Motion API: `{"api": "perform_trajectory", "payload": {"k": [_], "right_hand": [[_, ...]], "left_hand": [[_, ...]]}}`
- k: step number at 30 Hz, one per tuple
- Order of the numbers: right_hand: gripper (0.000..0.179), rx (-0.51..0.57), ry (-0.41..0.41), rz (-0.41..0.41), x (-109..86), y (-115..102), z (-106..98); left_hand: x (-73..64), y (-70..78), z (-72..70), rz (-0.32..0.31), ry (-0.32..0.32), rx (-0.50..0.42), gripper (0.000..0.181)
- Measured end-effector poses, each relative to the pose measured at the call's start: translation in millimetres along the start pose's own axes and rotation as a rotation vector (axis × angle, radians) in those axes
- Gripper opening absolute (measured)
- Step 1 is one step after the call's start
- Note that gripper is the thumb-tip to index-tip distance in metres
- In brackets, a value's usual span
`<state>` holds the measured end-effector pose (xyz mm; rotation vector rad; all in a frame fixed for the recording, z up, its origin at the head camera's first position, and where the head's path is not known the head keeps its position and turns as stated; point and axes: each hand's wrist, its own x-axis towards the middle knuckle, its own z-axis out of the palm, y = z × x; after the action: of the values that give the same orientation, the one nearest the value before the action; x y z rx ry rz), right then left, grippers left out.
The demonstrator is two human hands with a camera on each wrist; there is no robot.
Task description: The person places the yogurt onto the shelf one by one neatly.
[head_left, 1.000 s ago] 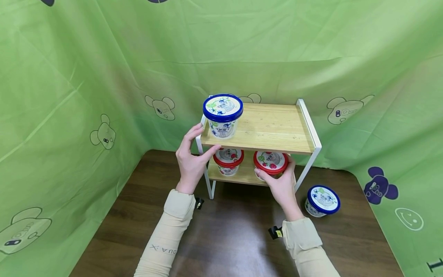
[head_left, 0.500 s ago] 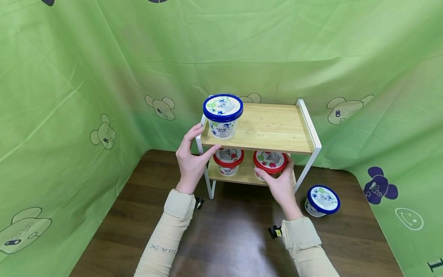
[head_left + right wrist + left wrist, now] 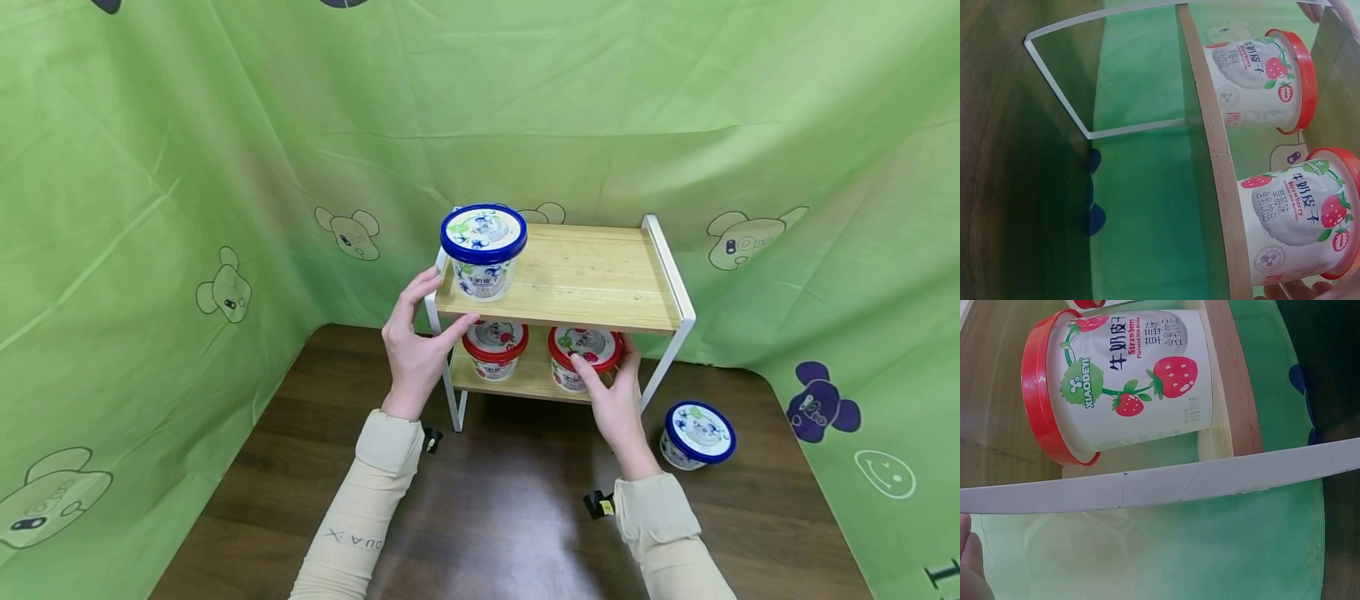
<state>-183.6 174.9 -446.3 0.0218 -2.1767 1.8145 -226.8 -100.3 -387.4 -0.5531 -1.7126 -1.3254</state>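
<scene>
In the head view my left hand (image 3: 415, 358) rests at the front left corner of a two-tier rack (image 3: 592, 275), fingers by its white side frame and thumb extended along the upper board's front edge. A blue-lidded cup (image 3: 483, 250) stands upright just above that hand. On the lower board stand two red-lidded strawberry milk cups, the left one (image 3: 495, 354) free of any hand. My right hand (image 3: 618, 408) is around the right cup (image 3: 567, 377); its thumb lies loosely across the lid's front. The right wrist view shows fingertips (image 3: 1294, 290) beside this cup (image 3: 1291, 231).
Another blue-lidded cup (image 3: 698, 435) stands on the dark wooden table (image 3: 495, 517), right of the rack and beside my right forearm. Green printed cloth (image 3: 570, 100) hangs behind and along both sides. The upper board overhangs the red-lidded cups, and white legs (image 3: 663, 375) flank the lower board.
My right thumb has shifted rightward and off the cup's front left side, uncovering more of its wall. The cup stays in place on the lower board, and my left hand keeps still.
</scene>
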Motion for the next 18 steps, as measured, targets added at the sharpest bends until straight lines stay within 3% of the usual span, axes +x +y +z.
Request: {"api": "perform_trajectory", "payload": {"k": [10,18], "right_hand": [[0.083,0.026,-0.004,-0.052,-7.5,-5,-3],[0.086,0.020,0.005,-0.039,-13.4,-5,-8]], "left_hand": [[0.2,0.4,-0.2,-0.001,0.010,0.000,0.063],[0.3,1.4,-0.1,0.002,0.009,-0.006,0.064]]}}
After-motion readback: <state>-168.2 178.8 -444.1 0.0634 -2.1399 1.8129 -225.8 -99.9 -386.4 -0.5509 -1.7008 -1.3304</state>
